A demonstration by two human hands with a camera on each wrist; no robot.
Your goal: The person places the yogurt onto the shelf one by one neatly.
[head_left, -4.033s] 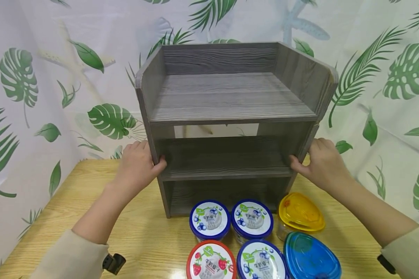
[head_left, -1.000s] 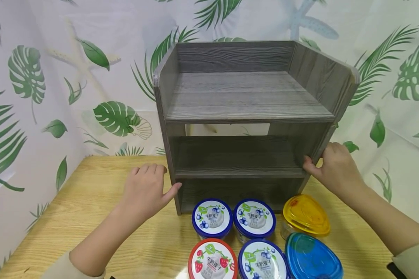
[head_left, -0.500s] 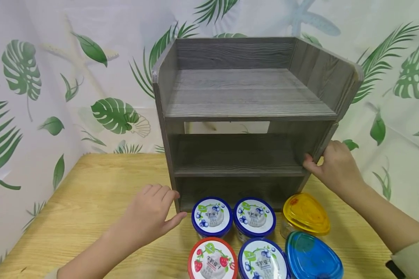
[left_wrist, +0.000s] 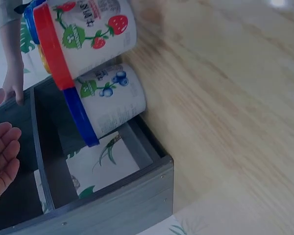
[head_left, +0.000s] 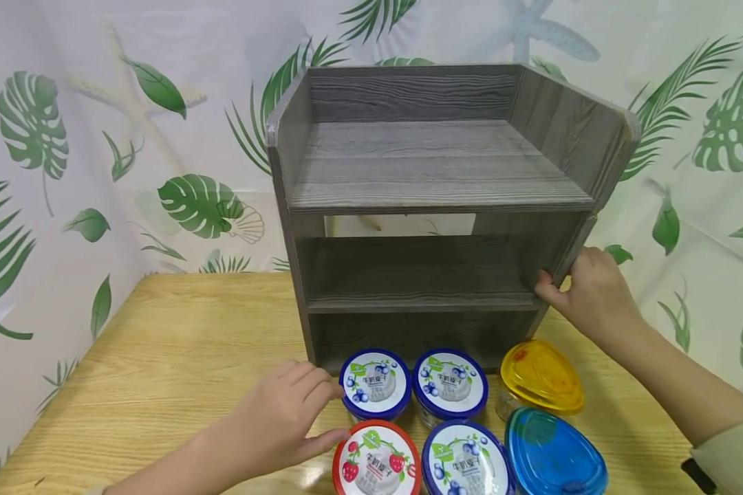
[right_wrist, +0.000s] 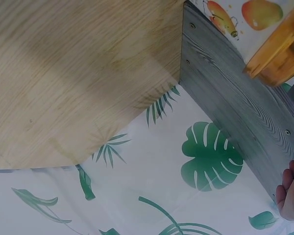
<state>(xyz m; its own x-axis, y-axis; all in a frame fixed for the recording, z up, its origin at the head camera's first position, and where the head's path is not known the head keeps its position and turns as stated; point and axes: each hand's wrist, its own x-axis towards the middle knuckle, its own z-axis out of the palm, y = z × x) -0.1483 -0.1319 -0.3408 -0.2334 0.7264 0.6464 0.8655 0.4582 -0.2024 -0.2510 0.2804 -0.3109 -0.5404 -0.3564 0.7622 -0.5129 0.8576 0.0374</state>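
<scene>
1. Head view: the right hand (head_left: 597,292) grips the right side panel (head_left: 569,130) of the grey wood-grain shelf unit (head_left: 433,165), thumb inside; the left hand (head_left: 278,419) holds nothing, its fingers loosely bent, just beside the red-lidded strawberry tub (head_left: 378,457) and the rear-left blueberry tub (head_left: 375,383); I cannot tell whether it touches either lid; both tubs stand on the counter (head_left: 192,330) before the unit, with the rear-right blueberry tub (head_left: 450,383), front-right blueberry tub (head_left: 467,460), yellow-lidded container (head_left: 541,377) and blue-lidded triangular container (head_left: 556,454) to their right; the step looks like a left-handed reach for a tub, best made with fingers spread wider than the lid.

2. Left wrist view: palm and fingers are unclosed, apart from both tubs; these sit close together, so gripping the wall below one rim, clear of its neighbour, should be safest.

3. Right wrist view: the right hand's fingers lie against the panel's outer face; steady, light pressure would probably suffice, as hard pushing might shift the unit.
</scene>
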